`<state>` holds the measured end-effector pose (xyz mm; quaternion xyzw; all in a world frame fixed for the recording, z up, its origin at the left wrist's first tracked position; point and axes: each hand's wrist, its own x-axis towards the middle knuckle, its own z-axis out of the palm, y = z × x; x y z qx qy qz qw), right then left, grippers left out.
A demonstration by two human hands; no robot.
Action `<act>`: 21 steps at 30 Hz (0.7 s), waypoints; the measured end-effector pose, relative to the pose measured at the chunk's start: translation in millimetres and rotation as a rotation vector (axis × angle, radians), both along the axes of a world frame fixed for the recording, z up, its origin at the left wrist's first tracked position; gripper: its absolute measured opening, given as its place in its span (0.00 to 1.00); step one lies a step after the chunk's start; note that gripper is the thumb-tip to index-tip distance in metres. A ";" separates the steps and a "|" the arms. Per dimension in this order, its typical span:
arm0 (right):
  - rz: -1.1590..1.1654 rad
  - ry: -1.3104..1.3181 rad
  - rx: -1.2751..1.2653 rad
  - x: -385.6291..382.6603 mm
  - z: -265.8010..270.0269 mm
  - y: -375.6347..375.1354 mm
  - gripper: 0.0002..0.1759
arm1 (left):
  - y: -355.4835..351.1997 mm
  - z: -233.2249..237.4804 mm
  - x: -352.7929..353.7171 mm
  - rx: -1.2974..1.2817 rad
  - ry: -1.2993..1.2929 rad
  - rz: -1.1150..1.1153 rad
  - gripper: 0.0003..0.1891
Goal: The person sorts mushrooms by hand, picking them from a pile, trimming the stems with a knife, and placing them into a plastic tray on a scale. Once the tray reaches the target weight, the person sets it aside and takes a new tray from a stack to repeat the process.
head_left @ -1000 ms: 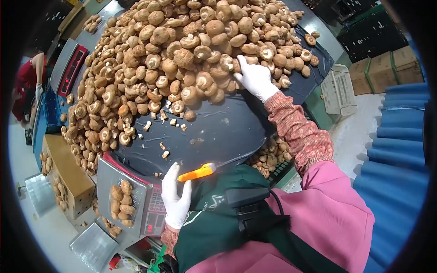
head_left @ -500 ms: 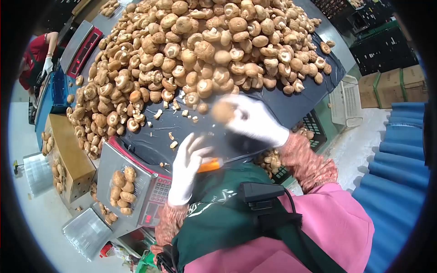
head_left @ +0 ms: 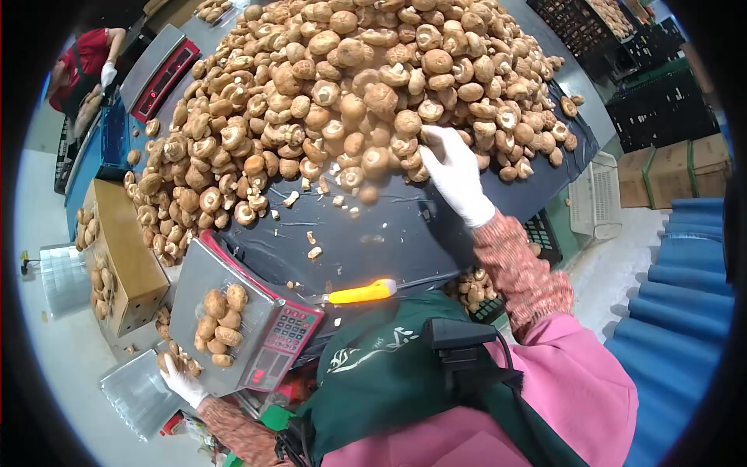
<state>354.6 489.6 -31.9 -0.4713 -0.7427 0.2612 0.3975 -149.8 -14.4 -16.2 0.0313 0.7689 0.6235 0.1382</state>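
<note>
My right hand [head_left: 459, 177], in a white glove, is at the front of the large mushroom pile [head_left: 311, 101]. Its thumb and fingers are apart beside the mushrooms, and it holds nothing visible. Far to the left, my gloved left hand [head_left: 184, 383] is beside the scale [head_left: 268, 342], its fingers around a mushroom [head_left: 164, 361], close to some loose ones. On the scale's plate lies a wrapped-looking tray of several mushrooms [head_left: 220, 325]. An orange-handled knife [head_left: 362, 293] rests on the dark table covering [head_left: 389, 241] near its front edge.
Cut stem pieces [head_left: 314, 252] lie on the covering. A cardboard box [head_left: 128, 257] and clear trays [head_left: 144, 393] are left of the scale. At the upper left, a person in red [head_left: 85, 58] is near another scale [head_left: 163, 74]. A white crate [head_left: 597, 194] stands right.
My left hand has left the knife on the table and moved down-left past the scale. My right hand has moved up to the pile; the mushroom it held is out of it.
</note>
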 end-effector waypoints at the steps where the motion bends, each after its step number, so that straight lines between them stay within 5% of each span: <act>1: 0.001 -0.017 0.076 -13.0 2.2 12.7 0.20 | -16.3 -13.1 -15.2 0.060 -0.054 0.014 0.27; 3: -0.035 -0.114 0.157 -41.2 7.5 32.3 0.27 | -40.0 -28.9 -34.9 0.177 -0.160 0.046 0.29; 6: -0.026 -0.454 0.109 -68.8 11.7 57.3 0.33 | -23.6 -6.5 -15.3 0.017 -0.009 0.227 0.35; 9: 0.000 -0.247 0.211 -69.8 0.5 66.5 0.33 | 22.7 34.6 27.2 -0.102 0.170 0.210 0.37; 11: 0.081 0.127 -0.234 -66.7 14.8 56.0 0.28 | 44.4 47.4 52.0 -0.053 0.302 0.144 0.35; 13: 0.341 0.918 -0.879 -55.8 17.7 46.7 0.23 | 91.8 75.9 95.4 -0.138 0.424 0.084 0.30; 14: 0.380 1.057 -1.016 -47.9 9.8 43.3 0.20 | 107.4 82.0 108.0 -0.175 0.481 0.052 0.28; 21: 0.403 1.122 -1.163 -36.8 31.8 -5.7 0.24 | 188.2 78.7 180.1 -0.084 0.605 -0.307 0.23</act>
